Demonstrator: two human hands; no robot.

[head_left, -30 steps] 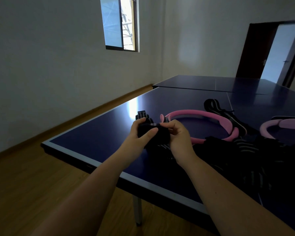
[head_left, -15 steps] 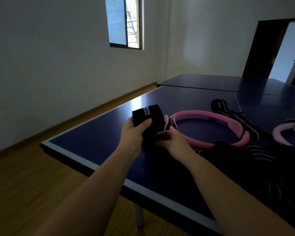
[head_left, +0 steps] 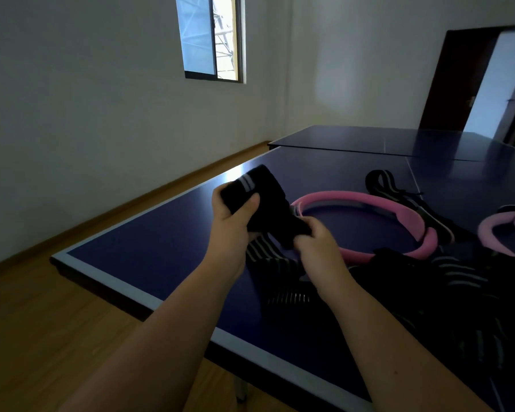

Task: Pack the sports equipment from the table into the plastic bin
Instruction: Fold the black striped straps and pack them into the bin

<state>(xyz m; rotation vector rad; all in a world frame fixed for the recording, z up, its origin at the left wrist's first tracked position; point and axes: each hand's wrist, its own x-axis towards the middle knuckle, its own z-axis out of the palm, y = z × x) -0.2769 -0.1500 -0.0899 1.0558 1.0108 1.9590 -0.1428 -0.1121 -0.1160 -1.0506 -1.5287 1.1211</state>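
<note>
Your left hand [head_left: 229, 224] grips the upper end of the black striped wrap [head_left: 265, 197], thumb across its front; your right hand [head_left: 315, 245] pinches the lower end; both hands are clamped on it, close together, just above the counter [head_left: 149, 239]. This looks like rolling it up for packing; keep tension between the hands, wind tight, tuck the loose end in so it won't unspool. The pink ring [head_left: 369, 200] lies just behind; striped straps [head_left: 428, 292] are piled to your right, with a second pink ring [head_left: 500, 224] beyond; the plastic bin isn't in view.
</note>
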